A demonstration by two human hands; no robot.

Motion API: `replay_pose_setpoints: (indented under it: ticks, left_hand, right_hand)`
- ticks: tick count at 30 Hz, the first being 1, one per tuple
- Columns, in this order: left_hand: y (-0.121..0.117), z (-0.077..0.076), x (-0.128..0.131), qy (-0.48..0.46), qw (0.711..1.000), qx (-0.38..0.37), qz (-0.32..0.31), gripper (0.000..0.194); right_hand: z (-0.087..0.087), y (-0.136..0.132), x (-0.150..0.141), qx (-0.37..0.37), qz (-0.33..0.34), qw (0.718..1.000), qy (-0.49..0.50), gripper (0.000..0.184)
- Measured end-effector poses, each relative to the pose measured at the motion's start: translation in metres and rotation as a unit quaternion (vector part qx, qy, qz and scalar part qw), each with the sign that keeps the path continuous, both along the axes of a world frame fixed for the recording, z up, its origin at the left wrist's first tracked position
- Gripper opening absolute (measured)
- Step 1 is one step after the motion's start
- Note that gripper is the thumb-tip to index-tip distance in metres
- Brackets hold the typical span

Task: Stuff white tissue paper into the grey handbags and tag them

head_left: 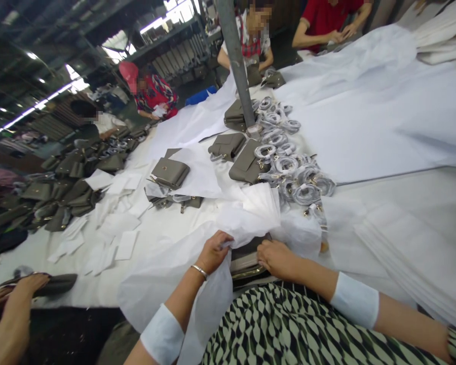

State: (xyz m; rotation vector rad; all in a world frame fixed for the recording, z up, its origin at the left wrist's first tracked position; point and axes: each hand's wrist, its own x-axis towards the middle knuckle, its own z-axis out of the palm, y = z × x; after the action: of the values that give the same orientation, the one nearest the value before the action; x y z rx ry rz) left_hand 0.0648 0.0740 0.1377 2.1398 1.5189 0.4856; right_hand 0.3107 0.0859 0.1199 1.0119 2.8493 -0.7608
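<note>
In front of my body, at the table's near edge, lies a grey-olive handbag [247,248], partly hidden by paper and my hands. My left hand [215,251], with a bracelet at the wrist, pinches a sheet of thin white tissue paper [163,258] at the bag's left side. The sheet spreads leftward and hangs over the edge. At the bag's right side, the curled fingers of my right hand [276,257] grip its edge. A gold-coloured zip [249,272] shows along the bag's near side. Just beyond it is a stack of white paper [260,205].
Plastic-wrapped coiled straps [287,165] lie beyond my right hand, beside a grey post [235,61]. More bags [171,172] sit mid-table; white cards [127,246] are scattered leftward. Large white sheets [383,121] cover the right. A co-worker's hand [34,284] touches a bag at left; other people work across.
</note>
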Motion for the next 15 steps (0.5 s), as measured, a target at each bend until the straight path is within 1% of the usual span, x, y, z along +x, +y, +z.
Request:
replay_pose_setpoints:
  ticks: [1,4,5,6,7,8,9,10,11,13,15]
  left_hand:
    - [0.000,0.012,-0.007,-0.008,1.000,0.012,0.012,0.028]
    - [-0.001,0.051,-0.029,-0.005,0.997,0.056,0.051,0.022]
    - [-0.001,0.063,-0.035,0.004,0.995,0.074,0.063,0.020]
    - [-0.002,0.073,-0.040,0.012,0.993,0.093,0.074,0.019]
    - [-0.001,0.080,-0.043,0.016,0.990,0.113,0.084,0.018]
    - [-0.001,0.084,-0.044,0.016,0.987,0.131,0.092,0.017]
    - [0.000,0.084,-0.044,0.013,0.985,0.142,0.097,0.017]
    - [0.001,0.080,-0.043,0.009,0.984,0.148,0.096,0.018]
    - [0.003,0.073,-0.040,0.010,0.985,0.149,0.087,0.020]
    - [0.004,0.048,-0.030,0.042,0.986,0.154,0.041,0.025]
    - [0.002,0.017,-0.017,0.101,0.979,0.177,-0.025,0.023]
  right_hand:
    - [0.002,0.005,-0.004,-0.009,0.000,1.000,-0.008,0.019]
    - [0.005,0.018,-0.019,-0.023,0.036,0.999,-0.016,0.011]
    - [0.005,0.021,-0.025,-0.016,0.047,0.999,-0.011,0.013]
    - [0.004,0.023,-0.030,0.000,0.059,0.998,-0.002,0.020]
    - [0.002,0.024,-0.036,0.024,0.073,0.997,0.010,0.026]
    - [0.000,0.025,-0.041,0.050,0.088,0.995,0.020,0.031]
    - [-0.003,0.025,-0.046,0.070,0.106,0.991,0.029,0.034]
    - [-0.007,0.026,-0.049,0.082,0.122,0.989,0.034,0.036]
    - [-0.011,0.026,-0.052,0.084,0.130,0.987,0.036,0.038]
    - [-0.019,0.025,-0.054,0.056,0.108,0.991,0.055,0.042]
    - [-0.026,0.022,-0.054,0.034,0.052,0.994,0.090,0.041]
